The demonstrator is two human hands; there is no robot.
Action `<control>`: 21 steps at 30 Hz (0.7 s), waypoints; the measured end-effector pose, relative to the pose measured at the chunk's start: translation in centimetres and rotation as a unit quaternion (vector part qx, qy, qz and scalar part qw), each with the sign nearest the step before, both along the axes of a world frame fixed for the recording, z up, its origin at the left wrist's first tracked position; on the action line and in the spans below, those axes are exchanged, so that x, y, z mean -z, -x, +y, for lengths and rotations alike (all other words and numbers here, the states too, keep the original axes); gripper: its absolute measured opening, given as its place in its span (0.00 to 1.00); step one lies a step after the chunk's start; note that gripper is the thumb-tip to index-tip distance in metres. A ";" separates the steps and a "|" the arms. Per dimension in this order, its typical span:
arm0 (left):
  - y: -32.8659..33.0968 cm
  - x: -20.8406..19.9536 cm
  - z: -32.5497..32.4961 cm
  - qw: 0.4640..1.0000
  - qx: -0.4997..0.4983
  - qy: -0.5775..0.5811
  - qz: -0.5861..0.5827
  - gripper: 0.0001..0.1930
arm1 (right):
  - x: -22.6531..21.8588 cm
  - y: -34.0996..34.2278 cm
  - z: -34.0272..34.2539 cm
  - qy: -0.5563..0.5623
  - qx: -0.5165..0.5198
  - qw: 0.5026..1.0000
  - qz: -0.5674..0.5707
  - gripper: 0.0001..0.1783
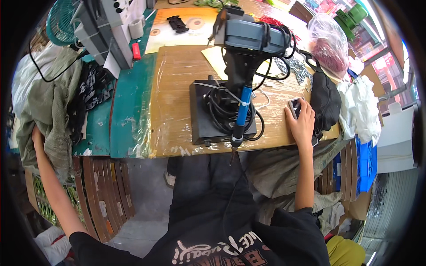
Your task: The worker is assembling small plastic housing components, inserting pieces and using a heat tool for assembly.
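My left hand (pixel 36 135) reaches into a grey-green cloth (pixel 55 99) at the far left; its fingers are hidden by the folds. On the table's right side, my right hand (pixel 303 121) lies over a small dark-faced device with a pale rim (pixel 295 106), its fingers curled around it. A black zip pouch (pixel 326 95) lies just right of that hand. Between my arms a black box (pixel 198 117) carries a grey-and-black upright machine (pixel 255 35) wound with black cable. A blue-handled, pen-like tool (pixel 243 106) leans against it, its thin tip pointing down past the table edge.
A brown board (pixel 173 97) under clear film covers the middle of the green table (pixel 133 102). Metal chain-like pieces (pixel 297 71), a clear bag with dark red contents (pixel 328 53) and white plastic bags (pixel 361 106) sit at right. A teal fan (pixel 62 20) stands back left. Stacked cartons (pixel 104 195) stand below.
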State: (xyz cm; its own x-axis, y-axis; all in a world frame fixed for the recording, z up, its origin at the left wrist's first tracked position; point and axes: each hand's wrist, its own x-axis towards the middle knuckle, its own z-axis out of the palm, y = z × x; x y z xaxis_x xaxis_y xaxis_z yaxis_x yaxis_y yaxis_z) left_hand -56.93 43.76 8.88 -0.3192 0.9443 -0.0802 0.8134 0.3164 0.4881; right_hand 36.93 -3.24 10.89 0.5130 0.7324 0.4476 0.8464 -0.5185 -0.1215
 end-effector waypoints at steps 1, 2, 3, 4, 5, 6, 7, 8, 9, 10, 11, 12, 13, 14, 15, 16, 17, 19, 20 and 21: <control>0.0 0.4 1.6 0.999 -0.017 0.010 -0.025 0.29 | 0.2 0.0 -0.5 -0.005 0.012 1.000 -0.004 0.32; -0.8 0.6 1.9 1.000 -0.006 0.010 -0.024 0.29 | 0.3 0.0 -1.1 -0.005 0.023 1.000 -0.003 0.32; -1.6 1.7 1.6 0.996 0.033 -0.031 0.072 0.27 | 0.3 0.2 -1.3 0.002 0.048 0.999 -0.020 0.32; -2.2 2.3 0.9 0.980 0.068 -0.075 0.171 0.26 | 0.4 0.3 -1.4 0.009 0.069 0.997 -0.034 0.32; -3.1 2.8 -0.2 0.951 0.102 -0.117 0.267 0.24 | 0.5 0.4 -1.3 0.013 0.072 0.997 -0.034 0.32; -4.2 3.0 -1.6 0.910 0.133 -0.158 0.360 0.22 | 0.5 0.5 -1.0 0.020 0.074 0.996 -0.053 0.32; -5.2 2.7 -3.4 0.856 0.160 -0.197 0.451 0.20 | 0.7 0.5 -0.7 0.026 0.072 0.995 -0.071 0.32; -6.5 2.0 -5.1 0.844 0.139 -0.187 0.483 0.19 | 0.7 0.2 -0.4 0.035 0.069 0.994 -0.073 0.30; -10.0 1.2 -5.4 0.844 0.150 -0.190 0.479 0.19 | 0.3 0.0 -0.7 0.038 0.080 0.993 -0.074 0.30; -13.4 -0.4 -6.0 0.839 0.158 -0.142 0.502 0.20 | -0.2 -0.2 -1.1 0.051 0.081 0.993 -0.066 0.30; -15.4 -2.4 -7.1 0.829 0.157 -0.091 0.529 0.20 | -0.4 -0.5 -1.2 0.060 0.073 0.994 -0.054 0.30; -15.9 -3.8 -8.3 0.826 0.154 -0.090 0.534 0.20 | -0.1 -0.8 -1.0 0.059 0.071 0.995 -0.048 0.30; -16.2 -4.7 -9.4 0.818 0.183 -0.130 0.529 0.20 | 0.2 -1.0 -1.0 0.042 0.039 0.997 -0.058 0.29; -16.3 -5.3 -10.1 0.809 0.213 -0.170 0.522 0.21 | 0.3 -1.3 -0.9 0.027 0.009 0.997 -0.070 0.28; -16.5 -5.8 -10.4 0.808 0.216 -0.170 0.522 0.21 | 0.5 -1.6 -0.9 0.012 -0.020 0.996 -0.083 0.27; -16.8 -6.2 -10.4 0.851 0.209 -0.155 0.457 0.20 | 0.5 -2.0 -0.8 0.012 -0.039 0.996 -0.079 0.27; -16.9 -6.6 -10.6 0.888 0.198 -0.138 0.391 0.20 | 0.5 -2.1 -0.8 0.012 -0.037 0.996 -0.079 0.27; -12.6 -7.4 -10.0 0.900 0.200 -0.157 0.355 0.19 | 0.1 -1.8 0.0 0.008 -0.029 0.998 -0.064 0.28; -9.2 -7.9 -9.6 0.921 0.181 -0.152 0.311 0.19 | 0.2 -1.5 0.4 0.017 -0.033 0.998 -0.048 0.28; -6.7 -8.5 -9.7 0.939 0.162 -0.147 0.265 0.18 | 0.3 -1.5 0.6 0.013 -0.037 0.998 -0.044 0.28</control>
State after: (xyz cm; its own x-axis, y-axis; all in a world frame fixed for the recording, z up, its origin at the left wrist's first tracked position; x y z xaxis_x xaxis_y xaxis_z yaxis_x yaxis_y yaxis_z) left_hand -50.26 34.11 17.38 0.0679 0.9552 0.2881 0.9970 -0.0756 0.0158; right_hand 38.48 -2.63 10.61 0.4156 0.7793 0.4690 0.8897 -0.4554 -0.0318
